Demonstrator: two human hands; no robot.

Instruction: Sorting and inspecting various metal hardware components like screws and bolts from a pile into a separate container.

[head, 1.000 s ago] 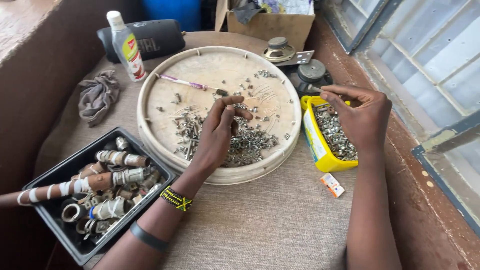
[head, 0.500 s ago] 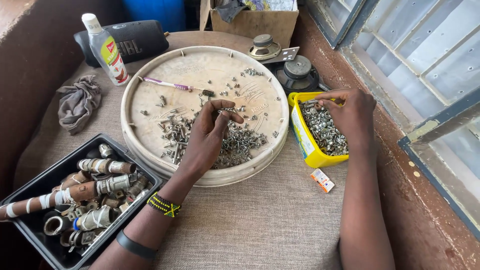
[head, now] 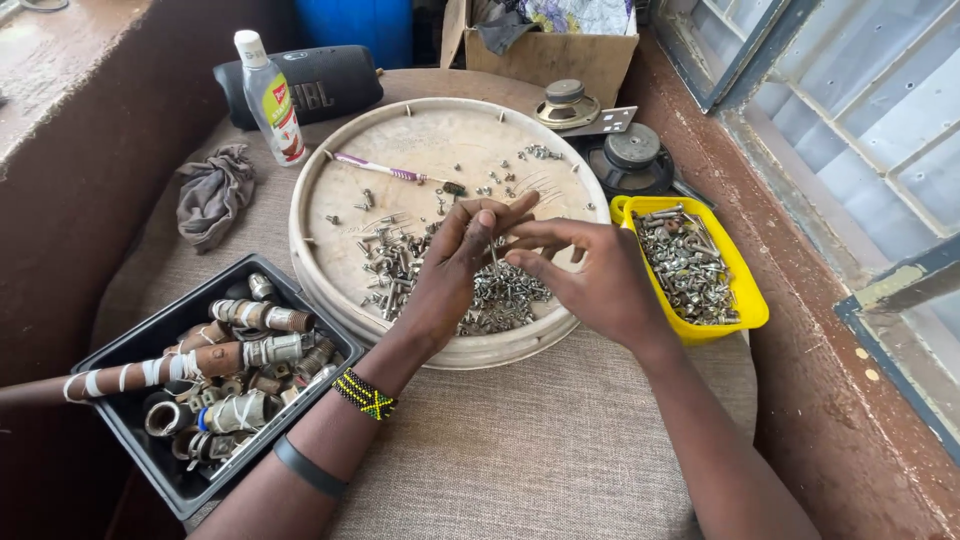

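Observation:
My left hand (head: 450, 275) and my right hand (head: 595, 280) meet fingertip to fingertip above a round, pale wooden tray (head: 322, 275). Together they pinch a small metal screw (head: 494, 252), which is mostly hidden by the fingers. Right under them lies a heap of several screws and nuts (head: 500, 295) on the tray, with more scattered towards its far side. A purple and white toothbrush (head: 385, 170) lies on the tray's far part. A beaded band and a dark band are on my left wrist.
A yellow tub (head: 748, 305) of screws sits right of the tray. A black bin (head: 120, 355) of pipe fittings stands at the near left. Behind are a plastic bottle (head: 272, 100), a black speaker (head: 325, 85), a grey rag (head: 212, 195), a cardboard box (head: 560, 55) and two speaker drivers (head: 632, 160).
My right hand has come back from the yellow tub to the tray and joined the left hand. The left hand has lifted off the screw heap. The view has shifted slightly.

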